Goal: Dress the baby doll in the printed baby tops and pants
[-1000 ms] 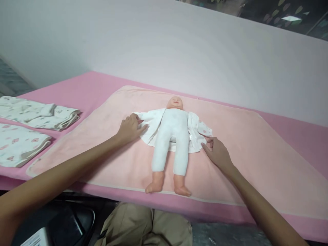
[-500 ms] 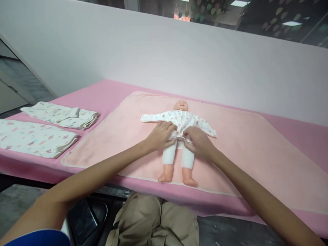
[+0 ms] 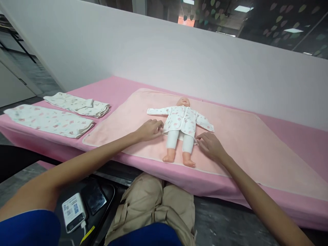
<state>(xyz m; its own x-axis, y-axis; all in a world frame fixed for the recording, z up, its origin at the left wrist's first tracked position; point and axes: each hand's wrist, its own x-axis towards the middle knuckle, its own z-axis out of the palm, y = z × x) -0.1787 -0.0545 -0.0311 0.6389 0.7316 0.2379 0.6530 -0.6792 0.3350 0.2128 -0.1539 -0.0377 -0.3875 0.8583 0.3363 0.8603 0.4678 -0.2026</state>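
Note:
A baby doll lies on its back, wearing a white printed long-sleeved baby shirt with both sleeves spread out. Its legs are white above bare feet. The shirt front lies flat, and a plain white layer peeks out below its hem. At the left side of the hem is my left hand, fingers curled and tips pinched at the edge. My right hand sits lower on the other side, its fingertips closed on the right corner of the hem. Little of the cloth between the fingers shows.
A peach blanket lies under the doll on a pink-covered table. Two folded printed cloths rest at the left. Behind stands a white partition. Below the table edge, a power bank with a cable lies beside a phone.
My hands have moved apart from the middle of the shirt front to the two sides of its hem. The shirt front now lies flatter, and the view has tilted downward.

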